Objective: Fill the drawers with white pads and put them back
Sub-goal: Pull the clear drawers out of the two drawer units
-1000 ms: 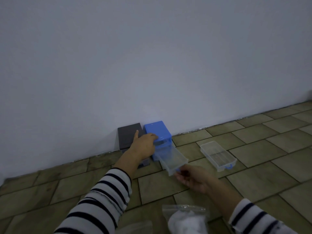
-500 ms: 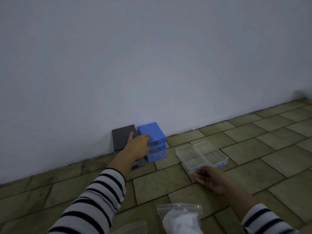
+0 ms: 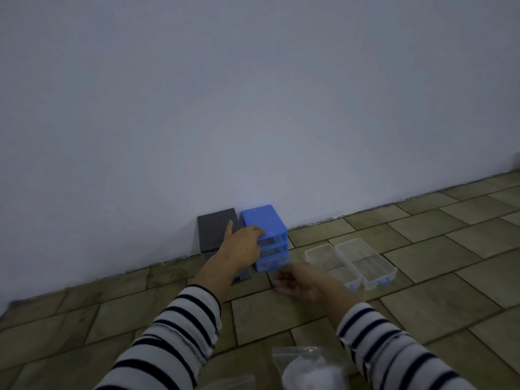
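Observation:
A small blue drawer unit (image 3: 264, 220) stands against the wall on the tiled floor. Its two upper slots look empty and a clear drawer sits in the lowest slot. My left hand (image 3: 242, 246) rests on the unit's top front edge, thumb stretched over the dark box (image 3: 213, 226) beside it. Blurred and holding nothing, my right hand (image 3: 298, 282) hovers low just right of the unit's base. Two clear empty drawers (image 3: 323, 256) (image 3: 363, 256) with blue handles lie side by side on the floor to the right. A clear bag of white pads (image 3: 309, 370) lies near me.
The white wall runs right behind the unit and the dark box. The edge of a second clear bag (image 3: 233, 382) shows at the bottom of the view. Brown floor tiles spread to the right and left.
My right hand pulled a clear drawer out of the blue unit, set it beside the other one, let go and moved back left toward the unit. My left hand stayed on the unit.

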